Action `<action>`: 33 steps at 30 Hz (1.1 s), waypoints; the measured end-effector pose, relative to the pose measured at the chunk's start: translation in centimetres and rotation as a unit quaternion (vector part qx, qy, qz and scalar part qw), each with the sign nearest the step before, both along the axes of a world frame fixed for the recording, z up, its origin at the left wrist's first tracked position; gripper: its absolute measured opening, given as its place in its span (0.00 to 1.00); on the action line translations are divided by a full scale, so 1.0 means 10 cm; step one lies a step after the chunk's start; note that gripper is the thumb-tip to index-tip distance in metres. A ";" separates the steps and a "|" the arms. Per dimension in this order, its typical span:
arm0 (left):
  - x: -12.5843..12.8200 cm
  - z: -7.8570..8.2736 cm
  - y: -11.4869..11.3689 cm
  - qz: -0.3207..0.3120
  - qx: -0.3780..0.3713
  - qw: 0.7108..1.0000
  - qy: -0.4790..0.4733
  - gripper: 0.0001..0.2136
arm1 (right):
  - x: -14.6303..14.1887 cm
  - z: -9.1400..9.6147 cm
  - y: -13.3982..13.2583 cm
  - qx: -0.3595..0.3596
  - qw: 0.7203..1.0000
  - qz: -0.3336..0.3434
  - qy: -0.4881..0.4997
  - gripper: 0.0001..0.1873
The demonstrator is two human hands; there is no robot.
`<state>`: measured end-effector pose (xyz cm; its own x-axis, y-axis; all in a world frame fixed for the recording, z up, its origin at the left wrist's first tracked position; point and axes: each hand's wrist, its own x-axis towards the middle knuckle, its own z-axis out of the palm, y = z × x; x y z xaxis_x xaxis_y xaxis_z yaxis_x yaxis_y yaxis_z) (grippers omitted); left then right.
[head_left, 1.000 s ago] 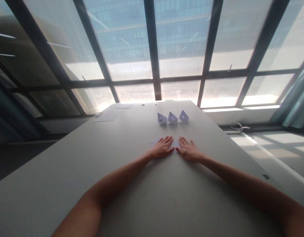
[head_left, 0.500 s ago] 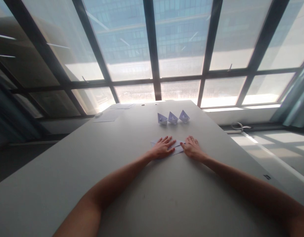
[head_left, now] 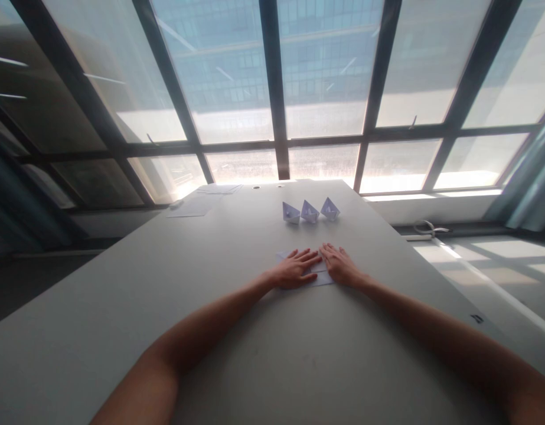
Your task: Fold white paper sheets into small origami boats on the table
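A folded sheet of white paper point(head_left: 322, 277) lies flat on the table, partly covered by both hands. My left hand point(head_left: 294, 269) rests palm down across its left part, fingers stretched out and a little apart. On the paper's right part lies my right hand point(head_left: 338, 264), also flat, with its fingers extended and near the left fingertips. Just beyond the hands, three folded paper boats stand in a row: a left boat point(head_left: 291, 213), a middle boat point(head_left: 310, 212) and a right boat point(head_left: 330, 209).
The white table point(head_left: 237, 342) reaches toward a large window with dark frames point(head_left: 278, 100). Flat paper sheets point(head_left: 192, 206) lie at its far left. Beyond the right edge, a pale looped cable or strap point(head_left: 427, 228) lies near the wall.
My right hand has shifted slightly left and its fingers now lie over the paper. The folded paper has turned or slid a little under the hands. The boats have not moved.
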<state>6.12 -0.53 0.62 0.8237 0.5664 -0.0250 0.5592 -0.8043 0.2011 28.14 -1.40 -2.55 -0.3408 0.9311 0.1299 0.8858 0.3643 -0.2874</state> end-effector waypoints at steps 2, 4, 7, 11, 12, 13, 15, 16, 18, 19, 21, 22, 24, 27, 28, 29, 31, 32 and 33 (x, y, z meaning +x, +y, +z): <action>0.01 -0.04 0.02 0.016 0.004 1.000 0.001 0.35 | 0.01 -0.02 0.01 0.002 1.000 -0.002 -0.011 0.31; 0.01 -0.07 0.05 0.038 0.008 0.999 0.005 0.37 | 0.01 -0.04 0.02 0.006 1.000 -0.003 -0.016 0.31; 0.01 -0.09 0.08 0.083 0.011 0.996 0.010 0.36 | 0.01 -0.06 0.03 0.010 1.000 -0.007 -0.011 0.30; -0.01 -0.11 0.13 0.139 0.016 0.990 0.012 0.38 | 0.01 -0.02 0.02 0.010 1.000 -0.014 -0.006 0.28; -0.02 -0.12 0.14 0.147 0.018 0.989 0.012 0.38 | 0.00 -0.01 0.01 0.011 1.000 -0.014 -0.004 0.28; -0.02 -0.12 0.15 0.152 0.020 0.988 0.010 0.39 | 0.00 0.01 0.00 0.016 1.000 -0.012 -0.001 0.27; -0.03 -0.14 0.15 0.157 0.023 0.987 0.004 0.39 | -0.02 0.06 -0.03 0.035 0.999 0.019 0.009 0.27; -0.03 -0.15 0.15 0.158 0.024 0.987 0.000 0.39 | -0.02 0.08 -0.05 0.044 0.998 0.047 0.016 0.27; -0.03 -0.16 0.15 0.163 0.027 0.986 -0.006 0.38 | -0.05 0.11 -0.08 0.049 0.993 0.104 0.027 0.27; -0.03 -0.17 0.15 0.168 0.029 0.985 -0.007 0.38 | -0.06 0.12 -0.09 0.044 0.991 0.122 0.030 0.27; -0.02 -0.17 0.14 0.176 0.037 0.984 -0.012 0.38 | -0.07 0.13 -0.11 0.028 0.991 0.131 0.029 0.27; -0.02 -0.17 0.14 0.173 0.041 0.984 -0.016 0.37 | -0.08 0.13 -0.11 0.020 0.991 0.128 0.025 0.27; -0.02 -0.18 0.14 0.139 0.041 0.989 -0.025 0.33 | -0.08 0.11 -0.09 0.011 0.993 0.119 0.016 0.28; -0.01 -0.18 0.16 0.068 0.027 0.997 -0.037 0.28 | -0.08 0.09 -0.07 0.005 0.994 0.111 0.009 0.29; -0.01 -0.18 0.17 0.056 0.024 0.997 -0.038 0.28 | -0.08 0.09 -0.07 0.004 0.994 0.110 0.006 0.30; -0.01 -0.18 0.17 0.052 0.022 0.998 -0.037 0.29 | -0.08 0.09 -0.07 0.002 0.994 0.109 0.002 0.30; -0.01 -0.18 0.18 0.057 0.022 0.998 -0.030 0.29 | -0.08 0.10 -0.07 -0.002 0.995 0.103 -0.006 0.31; -0.01 -0.18 0.19 0.060 0.023 0.998 -0.027 0.29 | -0.08 0.10 -0.08 -0.003 0.995 0.098 -0.010 0.31; -0.01 -0.18 0.19 0.063 0.024 0.997 -0.025 0.29 | -0.08 0.11 -0.09 -0.002 0.996 0.092 -0.015 0.31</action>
<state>5.97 1.34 -1.23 0.7453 0.6653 0.0436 0.6470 -0.7374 0.1938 27.29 -2.27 -1.40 -0.5085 0.8535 0.1138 0.8129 0.5194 -0.2635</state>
